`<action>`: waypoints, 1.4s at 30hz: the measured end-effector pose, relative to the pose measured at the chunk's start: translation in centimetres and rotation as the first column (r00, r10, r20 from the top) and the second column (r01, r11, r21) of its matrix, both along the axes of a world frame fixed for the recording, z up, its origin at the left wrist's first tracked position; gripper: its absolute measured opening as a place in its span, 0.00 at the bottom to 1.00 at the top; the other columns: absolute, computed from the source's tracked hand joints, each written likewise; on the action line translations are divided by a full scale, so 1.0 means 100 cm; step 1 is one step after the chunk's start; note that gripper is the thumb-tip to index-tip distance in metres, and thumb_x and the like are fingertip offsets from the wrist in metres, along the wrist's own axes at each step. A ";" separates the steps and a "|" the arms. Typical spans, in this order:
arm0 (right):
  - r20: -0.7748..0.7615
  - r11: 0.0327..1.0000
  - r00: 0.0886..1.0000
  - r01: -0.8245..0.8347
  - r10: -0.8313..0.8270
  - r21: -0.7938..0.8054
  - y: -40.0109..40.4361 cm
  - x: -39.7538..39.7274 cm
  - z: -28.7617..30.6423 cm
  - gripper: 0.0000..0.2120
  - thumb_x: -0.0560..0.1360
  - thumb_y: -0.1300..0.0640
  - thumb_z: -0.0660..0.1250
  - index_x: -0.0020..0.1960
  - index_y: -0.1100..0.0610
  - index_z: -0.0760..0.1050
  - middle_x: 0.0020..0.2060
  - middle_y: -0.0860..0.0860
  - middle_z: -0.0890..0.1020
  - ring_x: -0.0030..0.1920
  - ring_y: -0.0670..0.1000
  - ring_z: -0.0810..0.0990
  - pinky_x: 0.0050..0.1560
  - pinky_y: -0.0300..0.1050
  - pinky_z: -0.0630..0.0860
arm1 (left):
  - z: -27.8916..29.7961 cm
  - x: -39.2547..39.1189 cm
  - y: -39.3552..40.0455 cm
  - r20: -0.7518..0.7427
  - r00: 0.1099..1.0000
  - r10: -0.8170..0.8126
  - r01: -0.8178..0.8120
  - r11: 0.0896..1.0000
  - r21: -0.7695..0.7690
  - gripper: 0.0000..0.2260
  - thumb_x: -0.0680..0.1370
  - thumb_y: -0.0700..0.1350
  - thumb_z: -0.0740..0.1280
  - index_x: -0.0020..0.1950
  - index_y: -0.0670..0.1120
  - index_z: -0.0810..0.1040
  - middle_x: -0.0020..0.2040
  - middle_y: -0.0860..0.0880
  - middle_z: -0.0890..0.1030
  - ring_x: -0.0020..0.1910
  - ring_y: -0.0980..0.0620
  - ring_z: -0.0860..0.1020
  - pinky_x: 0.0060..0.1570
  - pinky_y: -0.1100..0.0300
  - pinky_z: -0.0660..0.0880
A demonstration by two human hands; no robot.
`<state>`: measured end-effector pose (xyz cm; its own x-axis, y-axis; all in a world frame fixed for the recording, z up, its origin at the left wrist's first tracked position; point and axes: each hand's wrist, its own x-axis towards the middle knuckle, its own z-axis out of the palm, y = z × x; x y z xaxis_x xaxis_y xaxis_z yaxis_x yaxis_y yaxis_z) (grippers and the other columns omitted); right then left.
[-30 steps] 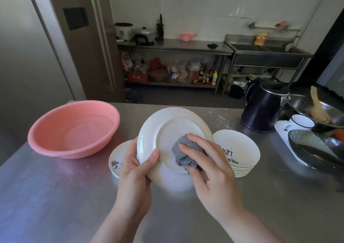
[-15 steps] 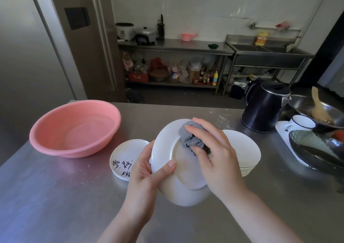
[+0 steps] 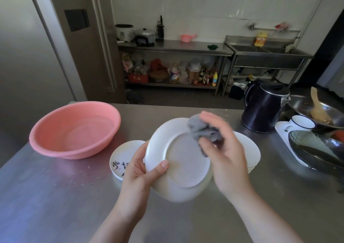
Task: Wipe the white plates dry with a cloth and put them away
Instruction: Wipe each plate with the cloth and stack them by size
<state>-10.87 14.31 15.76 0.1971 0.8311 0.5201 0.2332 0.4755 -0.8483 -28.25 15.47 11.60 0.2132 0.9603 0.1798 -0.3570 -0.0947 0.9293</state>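
- A white plate [image 3: 178, 160] was held tilted above the near middle of the steel bench [image 3: 46, 196], its underside and round foot ring turned up toward the camera.
- The left hand [image 3: 138, 170] gripped the plate's left rim — thumb curled over the underside, fingers hidden behind the plate.
- The right hand [image 3: 223, 149] was bunched around a grey cloth [image 3: 202, 132], pressing it against the plate's upper right edge; that hand was blurred.
- The relation that mattered: the cloth sat at the far-right rim, so the unwiped span of the underside lay down and left of the right fingers, toward the left thumb.
- Just behind the right hand, a stack of white plates [image 3: 249, 149] rested on the bench.
- A small plate with dark lettering [image 3: 121, 159] lay flat just left of the left hand.
- A pink basin [image 3: 74, 129] stood toward the bench's left edge, and a dark kettle [image 3: 264, 108] stood near the far right.
- Judged from this, drying was mid-way — putting away not yet begun.
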 end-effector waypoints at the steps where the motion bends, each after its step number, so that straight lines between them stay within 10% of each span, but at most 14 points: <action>1: -0.171 0.998 0.985 0.002 -0.012 -0.061 0.000 0.007 0.003 0.18 0.74 0.64 0.64 0.61 0.50 0.76 0.57 0.42 0.81 0.58 0.44 0.78 0.55 0.43 0.75 | -0.001 -0.005 0.002 0.008 1.000 0.014 -0.014 1.000 -0.017 0.21 0.70 0.39 0.69 0.63 0.49 0.79 0.54 0.46 0.84 0.51 0.49 0.83 0.43 0.61 0.79; 4: -0.556 0.947 0.829 -0.128 -0.061 -0.294 0.002 0.027 0.006 0.15 0.78 0.67 0.57 0.58 0.56 0.77 0.51 0.47 0.84 0.50 0.48 0.81 0.50 0.49 0.77 | -0.004 -0.023 0.009 -0.003 1.000 0.030 -0.030 0.999 -0.029 0.21 0.70 0.41 0.68 0.62 0.54 0.80 0.58 0.44 0.82 0.54 0.47 0.82 0.43 0.59 0.79; 7: -0.617 0.854 0.768 -0.194 -0.173 -0.482 -0.002 0.030 -0.002 0.14 0.79 0.63 0.54 0.53 0.58 0.78 0.46 0.51 0.83 0.43 0.50 0.81 0.45 0.50 0.76 | -0.009 -0.038 0.015 -0.041 0.999 0.008 -0.010 0.999 -0.031 0.22 0.69 0.41 0.68 0.62 0.55 0.80 0.61 0.41 0.80 0.55 0.46 0.81 0.48 0.52 0.77; 15: -0.015 0.915 0.996 0.071 -0.084 -0.396 -0.003 0.019 -0.021 0.12 0.69 0.51 0.76 0.49 0.47 0.76 0.34 0.45 0.76 0.29 0.44 0.72 0.32 0.37 0.69 | -0.017 -0.054 0.014 -0.204 0.954 -0.219 0.207 0.975 -0.079 0.25 0.69 0.37 0.70 0.65 0.50 0.79 0.60 0.44 0.82 0.58 0.43 0.81 0.54 0.55 0.79; 19: 0.325 0.952 0.946 0.108 -0.009 -0.286 0.001 0.018 -0.025 0.14 0.68 0.56 0.75 0.50 0.40 0.79 0.49 0.40 0.75 0.53 0.43 0.76 0.50 0.33 0.70 | -0.009 -0.051 0.014 -0.301 0.902 -0.311 0.298 0.950 -0.091 0.22 0.69 0.36 0.72 0.61 0.51 0.82 0.57 0.43 0.84 0.54 0.44 0.83 0.49 0.60 0.78; 29: 0.496 0.946 0.855 0.022 0.149 -0.322 -0.001 0.025 -0.039 0.07 0.69 0.47 0.71 0.46 0.38 0.75 0.52 0.37 0.70 0.59 0.43 0.70 0.55 0.27 0.62 | 0.006 -0.055 0.021 -0.626 0.704 -0.334 0.402 0.915 -0.037 0.21 0.73 0.43 0.72 0.64 0.57 0.79 0.61 0.51 0.82 0.61 0.50 0.80 0.64 0.50 0.73; 36: 0.591 0.996 0.806 0.075 -0.031 -0.049 -0.009 0.027 -0.050 0.07 0.73 0.47 0.66 0.47 0.49 0.75 0.51 0.37 0.70 0.56 0.45 0.69 0.56 0.30 0.63 | 0.017 -0.051 0.014 -0.918 0.373 0.136 0.313 0.913 0.262 0.23 0.72 0.60 0.66 0.60 0.81 0.63 0.55 0.78 0.75 0.53 0.62 0.78 0.58 0.63 0.72; 40: 0.574 0.962 0.774 0.180 -0.268 0.207 -0.009 0.029 -0.041 0.06 0.74 0.52 0.67 0.46 0.53 0.78 0.50 0.41 0.71 0.52 0.50 0.70 0.55 0.34 0.66 | 0.008 -0.040 0.013 -0.747 0.576 0.332 0.002 0.913 0.408 0.33 0.70 0.52 0.78 0.66 0.74 0.65 0.68 0.72 0.69 0.70 0.70 0.64 0.68 0.65 0.62; 42: 0.560 0.934 0.751 0.232 -0.349 0.270 -0.009 0.032 -0.039 0.06 0.73 0.53 0.67 0.45 0.55 0.79 0.50 0.43 0.71 0.51 0.50 0.70 0.56 0.31 0.64 | 0.005 -0.033 0.007 -0.581 0.781 0.231 -0.193 0.973 0.128 0.42 0.61 0.57 0.80 0.70 0.69 0.63 0.71 0.64 0.69 0.69 0.66 0.68 0.64 0.64 0.68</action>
